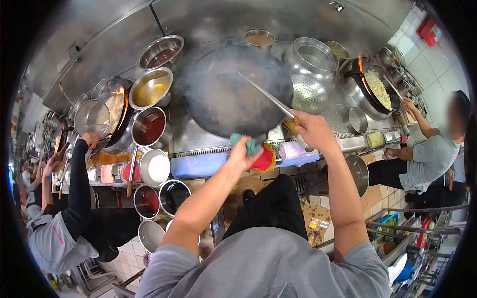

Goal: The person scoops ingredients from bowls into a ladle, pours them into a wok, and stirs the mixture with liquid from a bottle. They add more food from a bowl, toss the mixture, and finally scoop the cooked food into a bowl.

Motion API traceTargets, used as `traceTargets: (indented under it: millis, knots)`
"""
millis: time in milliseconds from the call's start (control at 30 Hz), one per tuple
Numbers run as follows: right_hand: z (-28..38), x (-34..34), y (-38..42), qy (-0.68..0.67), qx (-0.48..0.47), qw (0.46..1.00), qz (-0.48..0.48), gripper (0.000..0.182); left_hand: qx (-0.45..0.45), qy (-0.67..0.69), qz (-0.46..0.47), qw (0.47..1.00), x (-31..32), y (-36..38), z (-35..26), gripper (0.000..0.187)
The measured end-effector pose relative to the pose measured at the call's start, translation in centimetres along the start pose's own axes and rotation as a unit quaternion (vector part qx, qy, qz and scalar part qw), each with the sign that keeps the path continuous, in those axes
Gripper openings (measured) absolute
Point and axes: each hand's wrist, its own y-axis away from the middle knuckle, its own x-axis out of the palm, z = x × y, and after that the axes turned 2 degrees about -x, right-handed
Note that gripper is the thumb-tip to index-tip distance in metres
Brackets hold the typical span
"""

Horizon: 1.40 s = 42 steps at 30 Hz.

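Fingers: both sets grasping; the right hand's (pixel 314 130) curl round the shaft of a long-handled wok tool (pixel 266 93), the left hand's (pixel 243 156) grip a green cloth (pixel 253 147).
Wok (pixel 198 111): broad, dark, steaming, straight ahead of the wearer; likely central so both arms reach it.
Basin and pot: a steel basin (pixel 169 94) of yellow liquid and a steel pot (pixel 169 135) of dark red liquid stand left of the wok, presumably for easy reach.
Tool: slants into the wok; its length probably spares the hand heat. Its head is lost in steam.
Cloth: bunched at the wok's near rim, likely guarding against hot metal.
Kitchen: tiled wall (pixel 435 64) at right; a person (pixel 59 243) to the left and another person (pixel 432 161) to the right, both beside flaming woks (pixel 365 93).
Desk (pixel 180 140): steel, bearing a perforated colander (pixel 309 95) and, along its front edge, a blue towel (pixel 198 165).
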Motion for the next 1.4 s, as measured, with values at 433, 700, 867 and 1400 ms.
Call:
traceTargets:
  millis: [433,700,867,1400]
  knots:
    - [1.2,-8.1,4.6,-0.007,-0.008,0.994,0.109,0.042,-0.030,-0.026,0.044,0.998,4.8,5.2,-2.8,0.015]
    - [2.5,-1.2,-0.6,-0.012,0.018,1.000,0.016,0.039,-0.021,-0.037,0.013,0.999,-1.0,-1.2,0.5,0.014]
    - [1.6,-2.9,1.7,-0.031,-0.002,0.999,-0.010,0.041,-0.023,-0.009,0.033,0.999,2.3,1.6,-0.7,0.013]
    - [0.6,-5.4,11.1,0.066,-0.017,0.996,0.062,0.054,-0.004,0.024,0.040,0.999,2.9,-5.8,-5.6,0.008]
